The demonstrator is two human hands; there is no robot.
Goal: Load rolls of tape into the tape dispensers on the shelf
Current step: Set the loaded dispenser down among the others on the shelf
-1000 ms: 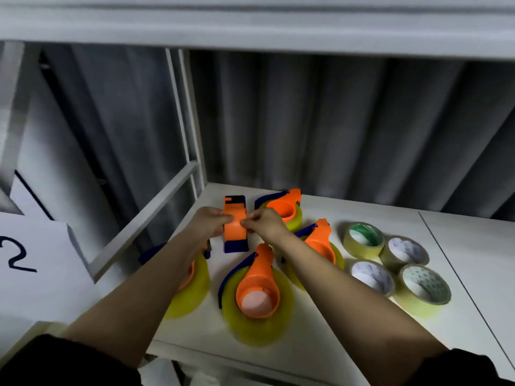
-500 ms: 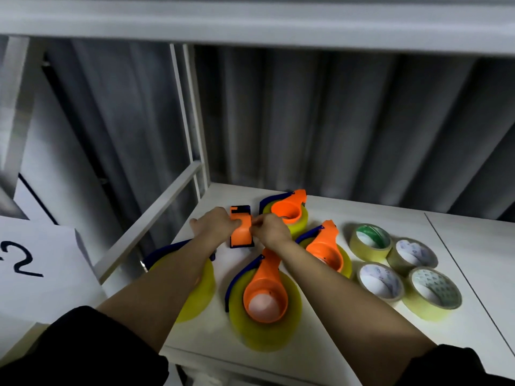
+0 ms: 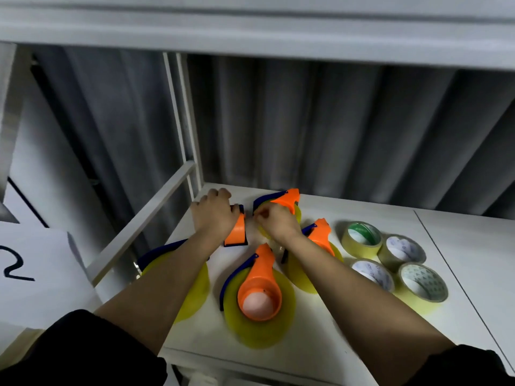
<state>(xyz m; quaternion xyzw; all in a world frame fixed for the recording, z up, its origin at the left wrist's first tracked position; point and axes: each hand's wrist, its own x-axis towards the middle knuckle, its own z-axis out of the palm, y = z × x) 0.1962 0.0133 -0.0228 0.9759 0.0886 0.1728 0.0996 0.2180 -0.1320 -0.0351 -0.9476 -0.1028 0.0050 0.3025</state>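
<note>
Tape dispenser (image 3: 236,232), orange and empty, lies at the back left of the white shelf (image 3: 320,338), held between your two hands.

Your left hand (image 3: 214,217) curls over the dispenser's left side, gripping it. Your right hand (image 3: 276,222), just right of the dispenser, has its fingertips pinched together; what they pinch is too small to tell. Several loaded dispensers lie around it, the nearest (image 3: 259,293) just in front. Four loose tape rolls (image 3: 390,260) sit well to its right. You seem to be readying this dispenser for loading; next, likely reach right for a roll.
</note>
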